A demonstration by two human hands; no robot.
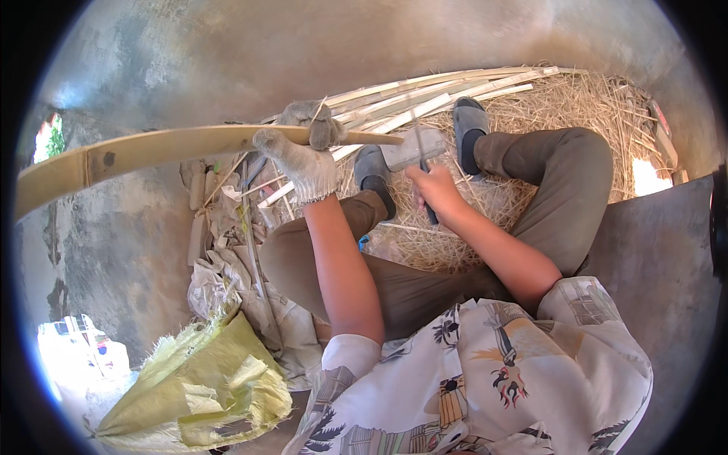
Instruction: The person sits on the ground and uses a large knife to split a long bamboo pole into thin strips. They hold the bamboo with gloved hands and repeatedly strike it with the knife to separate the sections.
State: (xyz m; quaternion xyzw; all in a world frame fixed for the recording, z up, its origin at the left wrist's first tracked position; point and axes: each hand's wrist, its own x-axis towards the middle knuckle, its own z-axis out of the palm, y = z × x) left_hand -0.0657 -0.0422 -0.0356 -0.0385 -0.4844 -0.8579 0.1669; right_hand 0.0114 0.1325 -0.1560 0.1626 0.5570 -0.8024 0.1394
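A long bamboo strip [174, 144] runs in from the far left, its tip over a grey block [413, 149] between my feet. My left hand [302, 144], in a whitish knit glove with a grey palm, is closed round the strip a little short of that tip. Bare, my right hand [436, 189] grips the dark handle of a knife [419, 144]. The narrow blade points away from me, over the block and just right of the strip's end. Whether blade and strip touch, I cannot tell.
Several split bamboo strips [447, 92] lie along the far wall on a bed of shavings [584, 106]. Left of my legs are crumpled pale sacking [216, 280] and a torn yellow-green woven sack [205, 379]. Curved grey walls [303, 45] stand close around.
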